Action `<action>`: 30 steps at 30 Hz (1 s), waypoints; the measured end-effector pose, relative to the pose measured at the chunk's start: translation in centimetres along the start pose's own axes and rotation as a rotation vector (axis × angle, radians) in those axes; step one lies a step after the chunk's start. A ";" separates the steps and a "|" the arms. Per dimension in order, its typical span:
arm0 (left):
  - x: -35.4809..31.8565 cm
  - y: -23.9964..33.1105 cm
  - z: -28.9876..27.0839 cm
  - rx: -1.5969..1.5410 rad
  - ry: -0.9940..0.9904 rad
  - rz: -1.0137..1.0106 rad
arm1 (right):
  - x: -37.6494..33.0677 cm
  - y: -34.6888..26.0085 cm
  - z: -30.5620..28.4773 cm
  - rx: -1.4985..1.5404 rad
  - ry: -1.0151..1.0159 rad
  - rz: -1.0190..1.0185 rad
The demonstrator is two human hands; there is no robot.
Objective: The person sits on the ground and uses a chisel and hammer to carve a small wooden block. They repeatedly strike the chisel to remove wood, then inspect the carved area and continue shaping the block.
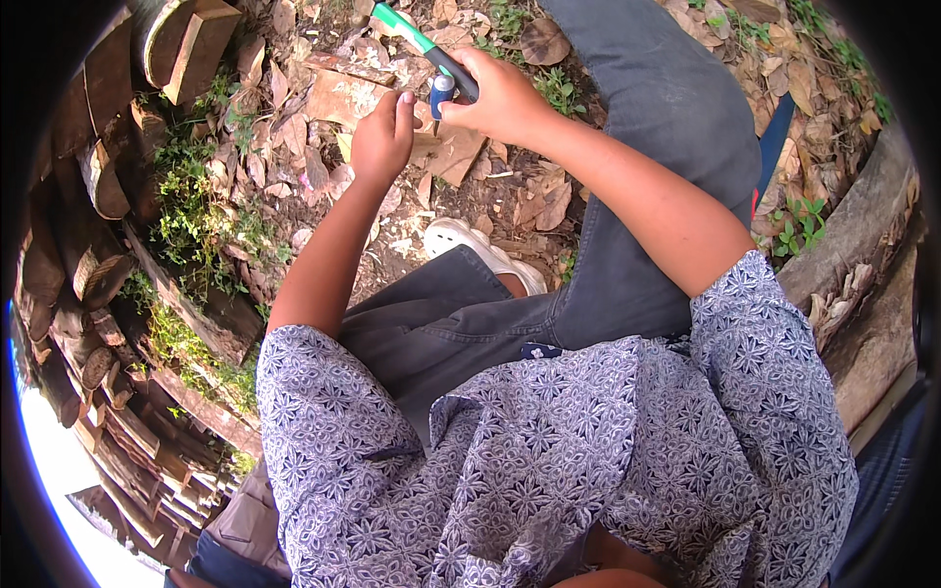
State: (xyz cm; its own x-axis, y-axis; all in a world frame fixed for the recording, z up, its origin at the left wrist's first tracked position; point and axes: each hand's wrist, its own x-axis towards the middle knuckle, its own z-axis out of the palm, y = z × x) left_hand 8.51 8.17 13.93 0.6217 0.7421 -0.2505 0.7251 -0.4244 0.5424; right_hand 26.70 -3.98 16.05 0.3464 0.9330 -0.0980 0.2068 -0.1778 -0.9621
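My right hand (500, 93) is closed around a green and black handle (420, 39) that slants up to the left. Against that hand's thumb and fingers stands a short blue cylinder (440, 97) with a grey, metal-looking top. A thin dark point shows just under it; I cannot tell what tool it belongs to. Close on the left, my left hand (382, 142) is closed with the thumb up, near the blue cylinder. Whatever its fingers hold, if anything, is hidden. Beneath both hands lies a flat brown piece of wood (454, 157), partly covered by them.
Dry leaves and pale wood chips cover the ground around another wood piece (338, 98). Stacked split logs (93, 265) and green weeds (191, 206) line the left. My bent leg (676, 108) and a log (853, 225) are on the right. A white clog (470, 238) is below.
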 end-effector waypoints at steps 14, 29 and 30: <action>-0.3 0.1 -0.4 -0.006 0.109 0.480 | 0.2 0.6 0.7 0.017 -0.012 -0.033; -0.7 -0.9 0.1 -0.006 -0.042 0.433 | 0.3 1.2 1.8 -0.058 -0.034 -0.126; -0.7 -0.9 0.0 0.009 -0.043 0.438 | 0.0 1.2 1.1 -0.040 -0.068 -0.082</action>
State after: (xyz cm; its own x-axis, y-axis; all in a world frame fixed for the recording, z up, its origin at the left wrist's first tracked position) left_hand 7.47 8.05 13.59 0.8827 0.4688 -0.0321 0.3929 -0.6988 0.5977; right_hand 25.92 -3.80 14.59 0.2639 0.9638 -0.0376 0.2684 -0.1108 -0.9569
